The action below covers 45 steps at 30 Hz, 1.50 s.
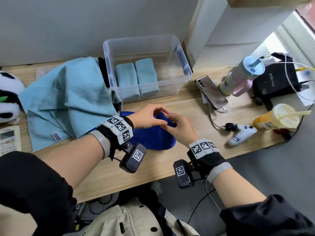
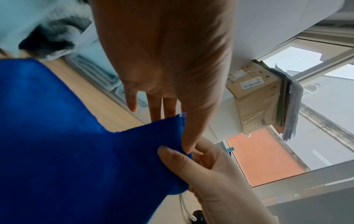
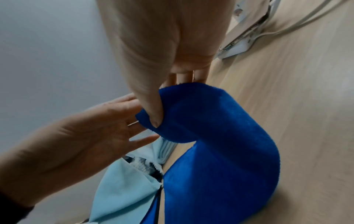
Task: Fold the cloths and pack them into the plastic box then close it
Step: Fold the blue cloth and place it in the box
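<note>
Two folded cloths (image 1: pixel 137 79) sit in the open plastic box (image 1: pixel 183 79), while both hands, left hand (image 1: pixel 148 116) and right hand (image 1: pixel 179 128), pinch the blue cloth (image 1: pixel 153 138) mid-fold, leaving the light blue cloth (image 1: pixel 68 99) unfolded on the surface (image 1: pixel 196 150) and the box unclosed.

Light-blue cloths (image 1: pixel 68 103): three (two folded); dark-blue cloth (image 1: pixel 151 137): one.

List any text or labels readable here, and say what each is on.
None can be read with certainty.
Light blue cloth tag: blurred.
Black box: white print, too small.
Drink cup label: too small.
White controller mark: unclear.
Cardboard box barcode label: blurred.
Wrist bands: square code markers only.
</note>
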Each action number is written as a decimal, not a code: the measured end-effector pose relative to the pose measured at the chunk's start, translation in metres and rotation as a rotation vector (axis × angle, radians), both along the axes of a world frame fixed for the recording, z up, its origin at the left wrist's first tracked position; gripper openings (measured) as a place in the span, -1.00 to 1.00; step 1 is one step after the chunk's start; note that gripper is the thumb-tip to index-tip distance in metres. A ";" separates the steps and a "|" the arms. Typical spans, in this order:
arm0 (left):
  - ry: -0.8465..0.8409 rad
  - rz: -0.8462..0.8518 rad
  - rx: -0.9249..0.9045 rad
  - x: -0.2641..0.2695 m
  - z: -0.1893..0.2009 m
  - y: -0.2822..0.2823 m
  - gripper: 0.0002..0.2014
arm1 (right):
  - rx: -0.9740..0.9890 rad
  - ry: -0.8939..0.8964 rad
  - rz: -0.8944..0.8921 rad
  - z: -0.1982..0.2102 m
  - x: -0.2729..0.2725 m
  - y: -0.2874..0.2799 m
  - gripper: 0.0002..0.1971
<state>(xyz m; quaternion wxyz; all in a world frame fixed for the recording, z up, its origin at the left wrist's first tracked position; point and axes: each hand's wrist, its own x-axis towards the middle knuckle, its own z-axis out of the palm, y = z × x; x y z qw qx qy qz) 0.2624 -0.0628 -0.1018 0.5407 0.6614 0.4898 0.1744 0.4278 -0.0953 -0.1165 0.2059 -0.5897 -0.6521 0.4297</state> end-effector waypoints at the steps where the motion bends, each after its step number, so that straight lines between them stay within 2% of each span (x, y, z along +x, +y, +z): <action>1: -0.004 0.043 0.016 -0.001 0.000 0.000 -0.79 | 0.010 -0.009 0.003 0.002 0.000 0.000 -0.88; 4: 0.011 0.144 0.033 -0.009 0.000 -0.002 -0.86 | -0.010 -0.006 -0.061 0.008 0.001 -0.002 -0.67; 6: 0.011 0.129 -0.002 -0.015 0.005 -0.006 -0.86 | -0.035 -0.005 -0.069 0.010 0.001 -0.002 -0.61; 8: 0.022 0.089 -0.033 -0.019 0.010 -0.010 -0.85 | -0.042 -0.007 -0.044 0.012 0.001 -0.003 -0.62; 12: 0.147 0.018 -0.004 -0.028 0.013 -0.016 -0.87 | -0.027 -0.024 0.047 0.018 -0.003 -0.005 -0.63; 14: 0.147 0.014 0.017 -0.033 0.015 -0.017 -0.87 | -0.039 -0.084 0.107 0.021 -0.004 -0.004 -0.65; 16: 0.132 0.065 0.067 -0.037 0.018 -0.018 -0.89 | -0.043 -0.204 0.169 0.022 -0.005 -0.003 -0.70; 18: 0.101 0.167 0.088 -0.041 0.021 -0.017 -0.95 | -0.034 -0.315 0.181 0.022 -0.004 -0.002 -0.87; 20: 0.029 0.252 0.074 -0.048 0.025 -0.014 -0.92 | -0.024 -0.362 0.125 0.022 0.001 0.001 -0.82; 22: -0.021 0.301 0.098 -0.057 0.031 -0.011 -0.88 | -0.001 -0.281 0.033 0.025 0.006 0.005 -0.79; 25: -0.041 0.381 0.163 -0.067 0.042 -0.008 -0.76 | 0.054 -0.038 -0.099 0.038 0.010 0.013 -0.90; 29: -0.081 0.499 0.241 -0.074 0.059 -0.002 -0.80 | 0.215 0.075 -0.184 0.061 0.006 0.028 -0.82; 32: -0.132 0.577 0.297 -0.075 0.076 0.006 -0.86 | 0.268 0.221 -0.218 0.084 -0.001 0.038 -0.83; 36: -0.147 0.575 0.346 -0.076 0.097 0.018 -0.82 | 0.282 0.345 -0.244 0.109 -0.010 0.054 -0.82; 42: -0.182 0.594 0.385 -0.074 0.117 0.029 -0.77 | 0.328 0.426 -0.235 0.129 -0.013 0.069 -0.80; 45: -0.246 0.575 0.352 -0.075 0.122 0.024 -0.75 | 0.291 0.490 -0.217 0.130 -0.009 0.067 -0.81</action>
